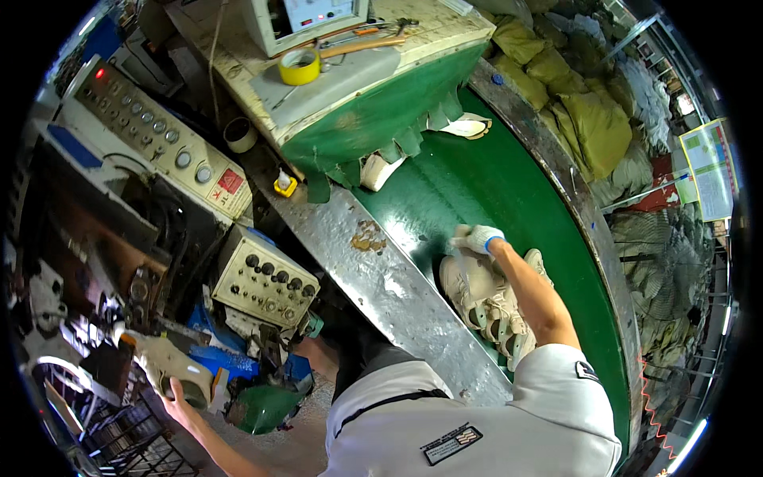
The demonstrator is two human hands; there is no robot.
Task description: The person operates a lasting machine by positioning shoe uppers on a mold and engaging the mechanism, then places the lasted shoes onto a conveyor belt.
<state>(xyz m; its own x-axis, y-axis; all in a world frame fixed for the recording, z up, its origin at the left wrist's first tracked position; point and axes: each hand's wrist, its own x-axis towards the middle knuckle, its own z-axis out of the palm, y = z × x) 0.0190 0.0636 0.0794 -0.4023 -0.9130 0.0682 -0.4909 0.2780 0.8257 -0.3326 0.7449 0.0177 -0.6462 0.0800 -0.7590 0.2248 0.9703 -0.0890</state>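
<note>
My left hand (181,404), bare, grips the collar end of a beige shoe upper (176,362) at the lower left. The toe end of that upper points toward a metal machine part beside it. Over the green conveyor belt (509,191), my right hand (482,238) wears a white glove with a blue cuff. Its fingers are curled around something pale that I cannot make out. Just below the glove, several beige shoes (497,306) lie close together on the belt, partly hidden by my right forearm.
Control panels with knobs (266,278) and gauges (155,131) stand to the left. A steel ledge (397,278) edges the belt. At the top, a bench (429,32) bears yellow tape (299,67) and a hammer; green cloth (373,111) hangs over pale shoe parts. Sacks (592,127) are piled right.
</note>
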